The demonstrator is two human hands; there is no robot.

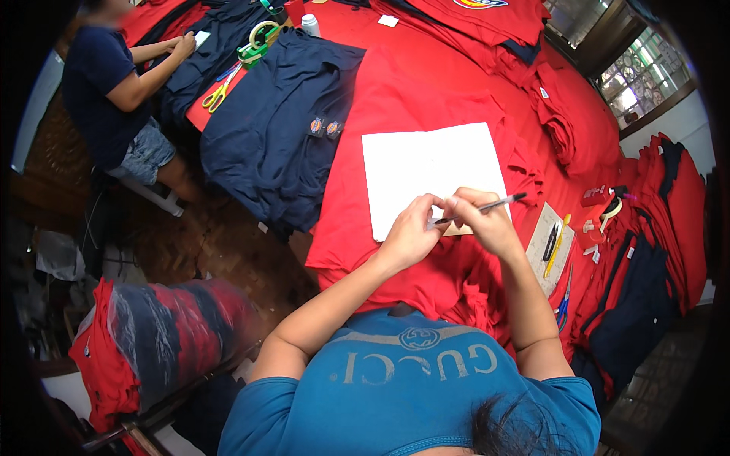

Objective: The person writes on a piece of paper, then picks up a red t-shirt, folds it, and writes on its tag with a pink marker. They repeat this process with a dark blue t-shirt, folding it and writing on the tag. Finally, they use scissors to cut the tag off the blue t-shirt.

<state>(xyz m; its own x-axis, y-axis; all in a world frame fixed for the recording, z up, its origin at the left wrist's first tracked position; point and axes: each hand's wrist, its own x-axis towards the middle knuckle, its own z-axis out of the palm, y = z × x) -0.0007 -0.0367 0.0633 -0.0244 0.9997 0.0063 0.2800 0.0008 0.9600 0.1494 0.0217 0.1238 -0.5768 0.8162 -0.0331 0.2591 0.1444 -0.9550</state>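
Observation:
A slim pen [498, 204] with a dark end slants between my two hands, above the lower edge of a white paper sheet [433, 163]. My right hand [484, 222] grips its barrel between thumb and fingers. At the pen's lower left end, the curled fingers of my left hand [414, 230] close on it; the exact contact is partly hidden. The paper lies flat on red fabric [346, 190], with a small tan piece [458, 229] showing at its lower edge under my hands.
Folded navy shirts [285, 114] lie to the left, with yellow-handled scissors [220, 93] and tape rolls [262, 34] beyond. At right are a board [541, 235] with cutters, blue-handled scissors [563, 310] and stacked garments [635, 285]. Another person [106, 87] works at far left; a wrapped bundle [171, 330] stands lower left.

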